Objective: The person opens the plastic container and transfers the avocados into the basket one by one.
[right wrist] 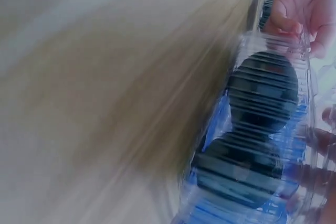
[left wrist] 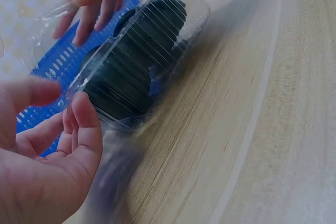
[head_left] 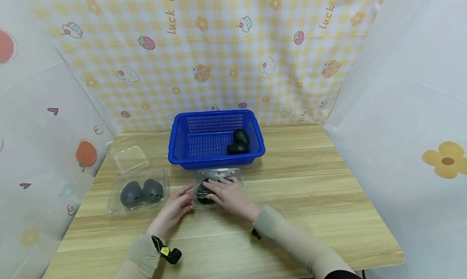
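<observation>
My left hand (head_left: 176,208) pinches the rim of a box (head_left: 219,173), probably so it won't slide, while my right hand (head_left: 231,194), gripping nothing, lays spread fingers on top, seemingly to keep the plastic down. On my feed, two avocados (right wrist: 263,98) sit inside. Just behind, the basket (head_left: 215,161) keeps another pair (head_left: 240,137) within reach; leftward, a second box (head_left: 117,208) holds two more, presumably aside for room.

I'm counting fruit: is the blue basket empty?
No, two dark fruits lie in the blue basket, toward its right side.
</observation>
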`<state>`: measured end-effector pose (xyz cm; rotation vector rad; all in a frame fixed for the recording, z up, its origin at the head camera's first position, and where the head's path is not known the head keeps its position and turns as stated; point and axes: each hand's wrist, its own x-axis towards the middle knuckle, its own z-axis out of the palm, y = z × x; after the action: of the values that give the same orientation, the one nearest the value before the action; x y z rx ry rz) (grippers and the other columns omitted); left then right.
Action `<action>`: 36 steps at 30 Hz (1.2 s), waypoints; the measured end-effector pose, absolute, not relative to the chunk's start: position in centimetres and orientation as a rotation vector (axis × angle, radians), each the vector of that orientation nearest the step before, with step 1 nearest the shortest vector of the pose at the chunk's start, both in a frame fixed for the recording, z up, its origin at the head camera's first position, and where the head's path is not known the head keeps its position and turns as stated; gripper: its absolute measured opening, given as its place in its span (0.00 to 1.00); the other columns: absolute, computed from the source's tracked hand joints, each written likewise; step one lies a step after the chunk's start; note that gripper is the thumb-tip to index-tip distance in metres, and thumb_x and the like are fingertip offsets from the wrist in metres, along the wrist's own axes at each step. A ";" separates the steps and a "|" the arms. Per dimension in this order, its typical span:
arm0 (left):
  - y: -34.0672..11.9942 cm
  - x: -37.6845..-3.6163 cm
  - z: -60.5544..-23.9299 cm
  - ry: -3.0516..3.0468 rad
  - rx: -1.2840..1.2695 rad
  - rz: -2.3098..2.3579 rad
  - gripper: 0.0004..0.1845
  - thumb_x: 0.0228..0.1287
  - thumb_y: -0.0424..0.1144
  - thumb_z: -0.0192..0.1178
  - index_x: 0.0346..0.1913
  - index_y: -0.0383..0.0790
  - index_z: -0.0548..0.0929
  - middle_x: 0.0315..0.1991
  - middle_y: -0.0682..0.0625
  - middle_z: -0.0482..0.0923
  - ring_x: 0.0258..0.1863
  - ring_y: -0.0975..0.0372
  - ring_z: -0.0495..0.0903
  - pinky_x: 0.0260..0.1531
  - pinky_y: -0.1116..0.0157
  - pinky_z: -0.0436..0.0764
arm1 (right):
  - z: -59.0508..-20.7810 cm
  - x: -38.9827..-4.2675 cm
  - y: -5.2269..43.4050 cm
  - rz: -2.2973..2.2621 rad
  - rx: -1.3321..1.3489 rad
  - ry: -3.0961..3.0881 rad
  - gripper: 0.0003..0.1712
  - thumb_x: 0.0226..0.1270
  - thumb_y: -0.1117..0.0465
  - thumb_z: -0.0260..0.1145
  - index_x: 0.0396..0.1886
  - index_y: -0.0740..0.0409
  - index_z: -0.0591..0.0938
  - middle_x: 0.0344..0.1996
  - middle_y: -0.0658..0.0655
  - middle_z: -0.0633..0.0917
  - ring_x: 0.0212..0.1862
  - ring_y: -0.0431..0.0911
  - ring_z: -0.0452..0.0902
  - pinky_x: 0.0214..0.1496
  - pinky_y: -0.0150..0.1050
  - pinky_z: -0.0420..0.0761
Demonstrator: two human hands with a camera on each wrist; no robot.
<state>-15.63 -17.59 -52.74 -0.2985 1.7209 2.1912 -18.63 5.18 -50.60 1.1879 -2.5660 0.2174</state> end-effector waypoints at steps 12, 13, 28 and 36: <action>-17.5 -15.7 -53.0 1.779 -0.236 2.175 0.31 0.68 0.23 0.52 0.73 0.30 0.58 0.38 0.51 0.73 0.30 0.64 0.74 0.31 0.69 0.79 | -50.3 -20.6 5.5 0.094 1.263 -2.224 0.19 0.68 0.45 0.61 0.53 0.45 0.85 0.45 0.46 0.86 0.42 0.45 0.85 0.36 0.39 0.83; -17.5 -15.7 -53.0 1.783 -0.236 2.169 0.31 0.68 0.23 0.51 0.73 0.31 0.58 0.38 0.51 0.73 0.30 0.64 0.74 0.32 0.69 0.79 | -50.2 -20.7 5.6 0.089 1.258 -2.210 0.19 0.67 0.45 0.62 0.52 0.45 0.85 0.42 0.46 0.87 0.40 0.44 0.85 0.33 0.38 0.82; -17.2 -15.9 -52.9 1.829 -0.230 2.129 0.32 0.67 0.23 0.53 0.73 0.31 0.58 0.34 0.52 0.74 0.27 0.63 0.75 0.30 0.68 0.79 | -47.4 -22.0 6.1 0.196 1.286 -2.393 0.16 0.70 0.47 0.61 0.49 0.46 0.87 0.30 0.45 0.88 0.15 0.36 0.72 0.14 0.32 0.69; -17.2 -16.1 -53.0 1.864 -0.196 2.107 0.32 0.66 0.24 0.54 0.72 0.30 0.59 0.34 0.51 0.73 0.26 0.62 0.74 0.30 0.68 0.78 | -45.7 -22.5 5.9 0.171 1.395 -2.465 0.20 0.72 0.44 0.58 0.50 0.48 0.86 0.37 0.46 0.88 0.24 0.38 0.81 0.20 0.33 0.76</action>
<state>-16.08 -17.21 -52.99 -0.1956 1.8636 2.1069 -22.52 5.94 -45.66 1.3952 -2.4652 0.1707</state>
